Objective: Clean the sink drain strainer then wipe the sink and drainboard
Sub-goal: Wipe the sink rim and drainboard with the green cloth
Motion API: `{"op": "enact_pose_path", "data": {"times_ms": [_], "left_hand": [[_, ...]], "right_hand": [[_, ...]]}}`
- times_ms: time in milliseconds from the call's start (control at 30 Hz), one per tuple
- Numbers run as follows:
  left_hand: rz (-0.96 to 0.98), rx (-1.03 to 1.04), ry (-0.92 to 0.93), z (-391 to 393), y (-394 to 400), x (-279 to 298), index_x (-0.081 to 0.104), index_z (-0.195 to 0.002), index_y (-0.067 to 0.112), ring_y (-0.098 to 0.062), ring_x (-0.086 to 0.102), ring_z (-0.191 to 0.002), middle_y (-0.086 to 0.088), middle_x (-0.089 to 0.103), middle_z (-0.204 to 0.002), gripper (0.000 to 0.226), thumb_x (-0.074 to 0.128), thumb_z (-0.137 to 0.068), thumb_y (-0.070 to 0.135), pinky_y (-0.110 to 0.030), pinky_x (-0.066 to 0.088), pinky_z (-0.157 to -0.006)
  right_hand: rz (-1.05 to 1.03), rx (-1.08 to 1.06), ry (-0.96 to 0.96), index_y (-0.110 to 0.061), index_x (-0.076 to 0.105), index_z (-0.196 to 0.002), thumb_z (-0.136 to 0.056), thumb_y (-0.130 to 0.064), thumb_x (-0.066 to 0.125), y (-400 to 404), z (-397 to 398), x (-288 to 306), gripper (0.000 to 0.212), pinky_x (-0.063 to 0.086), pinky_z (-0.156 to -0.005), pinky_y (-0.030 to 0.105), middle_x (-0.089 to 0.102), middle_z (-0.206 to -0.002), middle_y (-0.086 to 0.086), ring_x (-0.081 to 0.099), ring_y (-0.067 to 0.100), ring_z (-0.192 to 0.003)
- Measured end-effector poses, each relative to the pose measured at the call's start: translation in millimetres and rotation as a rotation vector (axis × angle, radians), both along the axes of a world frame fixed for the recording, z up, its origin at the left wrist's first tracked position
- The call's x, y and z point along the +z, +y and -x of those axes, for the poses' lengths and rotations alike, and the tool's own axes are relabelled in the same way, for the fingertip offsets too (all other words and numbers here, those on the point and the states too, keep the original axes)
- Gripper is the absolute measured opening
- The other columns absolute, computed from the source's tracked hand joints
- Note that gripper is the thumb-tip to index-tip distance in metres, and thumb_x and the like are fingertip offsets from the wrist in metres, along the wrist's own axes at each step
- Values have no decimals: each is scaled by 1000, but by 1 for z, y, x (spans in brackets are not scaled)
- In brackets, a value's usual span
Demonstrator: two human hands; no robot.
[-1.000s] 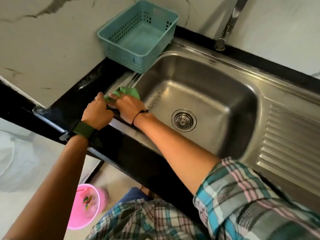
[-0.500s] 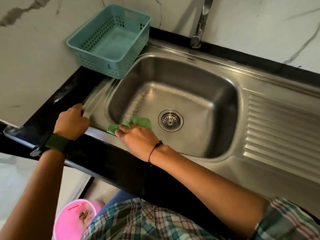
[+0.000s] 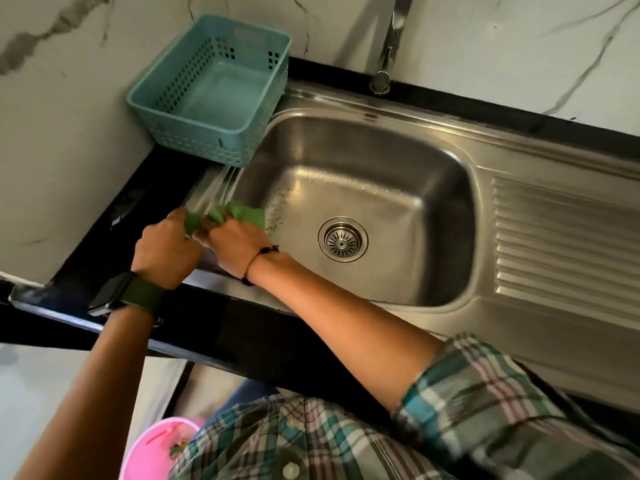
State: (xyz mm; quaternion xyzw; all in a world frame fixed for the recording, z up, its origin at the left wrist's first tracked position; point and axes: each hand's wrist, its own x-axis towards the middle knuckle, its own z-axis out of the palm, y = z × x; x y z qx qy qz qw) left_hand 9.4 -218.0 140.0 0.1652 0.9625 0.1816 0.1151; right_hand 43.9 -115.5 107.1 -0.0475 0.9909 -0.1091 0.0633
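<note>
A green cloth is bunched over the near left rim of the steel sink. My left hand grips its left end and my right hand grips the middle, both hands side by side at the rim. The round drain strainer sits in the drain at the middle of the basin floor, right of my hands. Water drops lie on the basin floor. The ribbed drainboard stretches to the right of the basin.
A teal plastic basket stands at the back left corner on the narrow ribbed strip. The tap rises behind the basin. A black counter edge runs along the front. A pink bucket stands on the floor below.
My left hand has come off the sink's left edge and taken hold of the cloth. My right hand has drawn the cloth back up to the left rim.
</note>
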Motion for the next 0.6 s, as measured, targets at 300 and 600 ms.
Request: {"op": "enact_pose_path", "data": {"times_ms": [300, 600], "left_hand": [[61, -146, -17, 1, -6, 4, 48, -127, 4, -50, 50, -110, -32, 54, -123, 42, 46, -84, 5, -47, 44, -87], [-19, -465, -112, -50, 27, -5, 46, -130, 10, -38, 57, -105, -23, 61, -116, 47, 43, -84, 1, -43, 48, -88]], "right_hand": [[35, -36, -254, -36, 41, -135, -85, -2, 43, 62, -122, 17, 61, 43, -104, 36, 47, -143, -7, 50, 22, -125], [-71, -391, -302, -33, 43, -134, -92, -14, 45, 94, -220, 37, 47, 26, -113, 30, 40, -146, -9, 35, 16, -137]]}}
